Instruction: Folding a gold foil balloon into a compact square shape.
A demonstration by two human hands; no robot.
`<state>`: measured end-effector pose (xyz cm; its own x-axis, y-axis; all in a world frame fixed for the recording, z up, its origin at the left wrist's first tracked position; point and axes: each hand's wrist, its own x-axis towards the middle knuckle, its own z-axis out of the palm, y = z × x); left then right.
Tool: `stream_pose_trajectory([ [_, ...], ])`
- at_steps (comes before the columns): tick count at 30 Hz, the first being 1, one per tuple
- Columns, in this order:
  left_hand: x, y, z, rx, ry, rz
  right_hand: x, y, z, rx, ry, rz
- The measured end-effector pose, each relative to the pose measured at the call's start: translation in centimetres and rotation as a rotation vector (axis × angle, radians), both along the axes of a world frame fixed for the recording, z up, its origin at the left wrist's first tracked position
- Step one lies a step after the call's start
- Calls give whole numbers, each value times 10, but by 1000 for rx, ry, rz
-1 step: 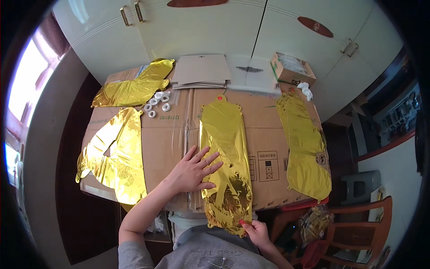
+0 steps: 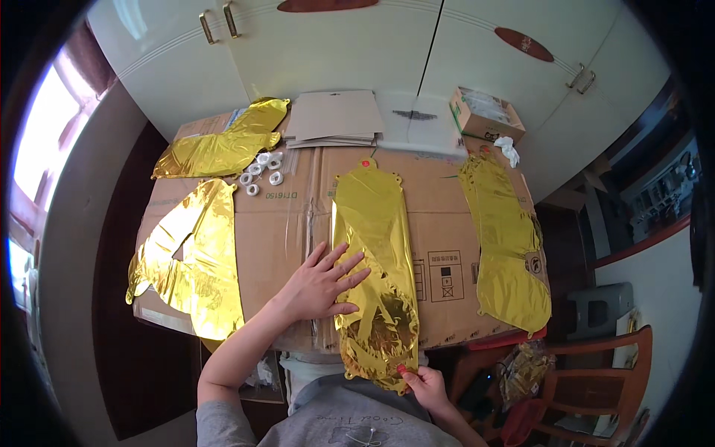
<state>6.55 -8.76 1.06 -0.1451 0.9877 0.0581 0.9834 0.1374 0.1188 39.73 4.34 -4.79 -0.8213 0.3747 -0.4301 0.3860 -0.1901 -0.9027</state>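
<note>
A long gold foil balloon [image 2: 371, 212], uninflated, lies flat in the middle of the cardboard-covered table [image 2: 279, 246]. Its near end hangs over the table's front edge, and each end bears a small red spot. My left hand [image 2: 316, 289] rests with spread fingers on the foil's left side, about halfway along. At the near right corner, beside the red spot, my right hand [image 2: 427, 387] pinches the foil edge between thumb and fingers. More flat gold foil balloons lie around: an A-shaped one [image 2: 216, 261] at the left, and a wavy one [image 2: 506, 253] at the right.
Folded gold foil [image 2: 216, 153] lies at the far left, near several small white rolls [image 2: 253, 189]. Grey-brown card sheets [image 2: 334, 115], a white plastic sheet [image 2: 417, 130] and an open box [image 2: 488, 119] line the back. A wooden chair [image 2: 596, 384] stands at the near right.
</note>
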Motion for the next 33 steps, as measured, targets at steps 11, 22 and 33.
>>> stream_pose_trajectory([
  [11, 2, 1, 0, 1, 9, 17, 0, 5, -3, 138, 22, 55],
  [22, 4, 1, -2, 22, 22, 19, 2, 5, 0, 163, 11, 84],
  [33, 6, 1, -5, 27, 24, 56, 4, 6, -5, 85, -38, 71],
])
